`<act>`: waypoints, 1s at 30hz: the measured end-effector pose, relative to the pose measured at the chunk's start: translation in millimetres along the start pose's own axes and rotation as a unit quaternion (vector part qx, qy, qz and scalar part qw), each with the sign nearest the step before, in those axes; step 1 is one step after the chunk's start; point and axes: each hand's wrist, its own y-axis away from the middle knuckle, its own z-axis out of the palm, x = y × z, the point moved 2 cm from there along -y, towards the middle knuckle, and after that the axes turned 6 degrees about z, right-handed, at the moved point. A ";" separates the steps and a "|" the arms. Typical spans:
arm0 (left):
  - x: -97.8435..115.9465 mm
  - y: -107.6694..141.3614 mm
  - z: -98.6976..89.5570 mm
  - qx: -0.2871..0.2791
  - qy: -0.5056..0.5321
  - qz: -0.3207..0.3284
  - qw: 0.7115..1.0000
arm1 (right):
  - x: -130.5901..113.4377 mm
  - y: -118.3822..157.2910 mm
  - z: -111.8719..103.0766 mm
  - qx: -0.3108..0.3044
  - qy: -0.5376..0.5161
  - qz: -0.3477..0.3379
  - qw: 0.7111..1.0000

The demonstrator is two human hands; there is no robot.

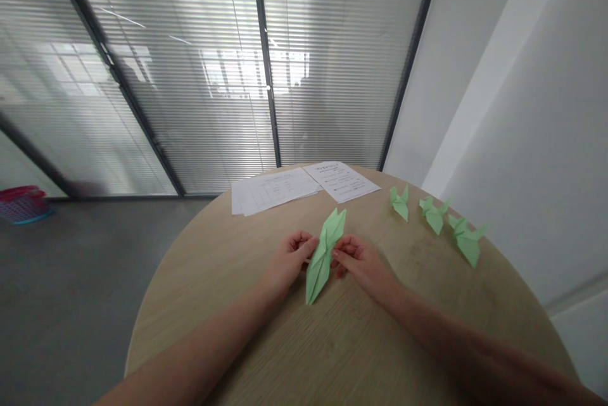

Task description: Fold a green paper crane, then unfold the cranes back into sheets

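A light green folded paper (323, 254), long and narrow with pointed ends, is between my hands over the wooden table. Its top end splits into two points, and creases run down its length. My left hand (295, 255) pinches its left edge near the middle, thumb on top. From the other side, my right hand (354, 255) grips the right edge with thumb and fingers. The fingertips behind the paper are partly hidden.
Three green origami cranes (434, 215) stand along the right side of the round table (199, 279). Printed sheets (280, 190) lie at the far edge. Behind are glass panels with blinds (332, 76); a white wall (536, 108) rises on the right. A basket (23, 205) sits on the floor at left.
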 end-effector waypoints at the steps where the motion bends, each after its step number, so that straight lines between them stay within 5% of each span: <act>1: 0.6 0.7 0.4 0.001 0.010 -0.007 1.000 | -0.6 0.2 -0.2 0.000 0.001 -0.001 1.000; 13: -5.5 -1.2 1.0 -0.043 -0.019 -0.033 0.998 | -0.8 -0.7 -1.9 0.020 0.019 -0.037 0.999; 30: -13.8 -13.9 -1.2 -0.026 -0.078 0.067 0.994 | 5.2 -10.4 -0.7 0.017 0.031 -0.033 0.999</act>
